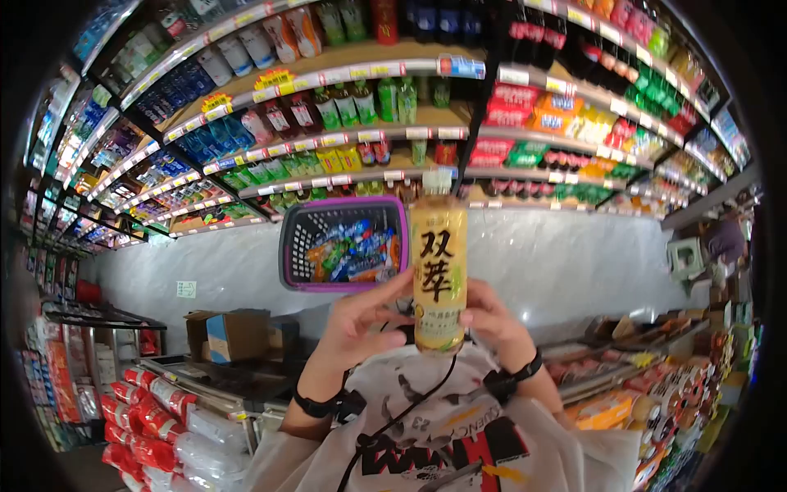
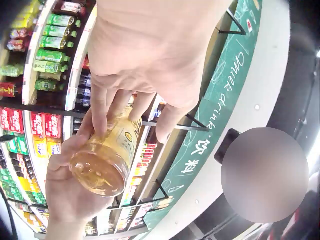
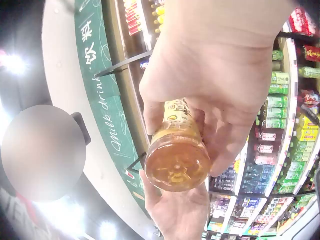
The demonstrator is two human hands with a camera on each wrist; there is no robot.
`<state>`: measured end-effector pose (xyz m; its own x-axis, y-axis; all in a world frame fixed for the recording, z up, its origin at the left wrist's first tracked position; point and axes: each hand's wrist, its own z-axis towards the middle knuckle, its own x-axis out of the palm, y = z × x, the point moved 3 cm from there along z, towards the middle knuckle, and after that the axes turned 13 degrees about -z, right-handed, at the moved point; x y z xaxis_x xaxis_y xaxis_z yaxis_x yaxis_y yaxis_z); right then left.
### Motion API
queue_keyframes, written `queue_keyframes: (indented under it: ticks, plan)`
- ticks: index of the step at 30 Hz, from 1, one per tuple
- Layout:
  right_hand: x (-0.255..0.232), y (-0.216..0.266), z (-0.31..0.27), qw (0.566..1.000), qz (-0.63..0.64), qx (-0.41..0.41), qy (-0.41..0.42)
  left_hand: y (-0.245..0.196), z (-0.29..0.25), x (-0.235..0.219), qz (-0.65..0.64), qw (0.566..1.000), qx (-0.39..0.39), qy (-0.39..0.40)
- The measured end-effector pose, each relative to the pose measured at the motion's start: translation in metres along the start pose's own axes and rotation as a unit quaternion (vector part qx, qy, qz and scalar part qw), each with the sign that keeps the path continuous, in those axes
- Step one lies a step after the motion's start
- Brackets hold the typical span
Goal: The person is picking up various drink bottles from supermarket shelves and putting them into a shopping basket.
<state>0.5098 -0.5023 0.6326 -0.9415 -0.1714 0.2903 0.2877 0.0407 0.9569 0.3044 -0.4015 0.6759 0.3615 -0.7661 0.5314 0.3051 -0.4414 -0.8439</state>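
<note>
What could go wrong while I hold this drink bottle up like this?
1. The bottle is held only near its base by the left hand and right hand, so it might tip or slip.
2. If dropped, it could fall beside the basket rather than into it.

A bottle (image 1: 438,271) is held upright in the centre of the head view, between the left hand (image 1: 357,324) on its left and the right hand (image 1: 492,324) on its right. A basket (image 1: 343,243) is placed just left of the bottle and behind it, with packets contained in it. Shelves (image 1: 393,131) stocked with bottles are ranged behind both. A cardboard box (image 1: 234,332) is set lower left.
</note>
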Motion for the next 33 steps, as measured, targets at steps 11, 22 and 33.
queue_keyframes:
  ticks: [11, 22, 33]
  plan:
    - [0.02, 0.0, -0.001, 0.998, -0.013, -0.043, -0.038, -0.008, -0.01, 0.006, 0.23, 0.97, 0.075, 0.005]
    - [0.013, 0.014, 0.002, 0.995, 0.047, -0.066, -0.052, 0.003, -0.008, 0.012, 0.294, 0.955, 0.008, -0.029]
    - [0.004, 0.025, -0.021, 0.992, 0.022, -0.05, -0.113, 0.042, 0.029, 0.029, 0.138, 0.987, -0.062, 0.047]
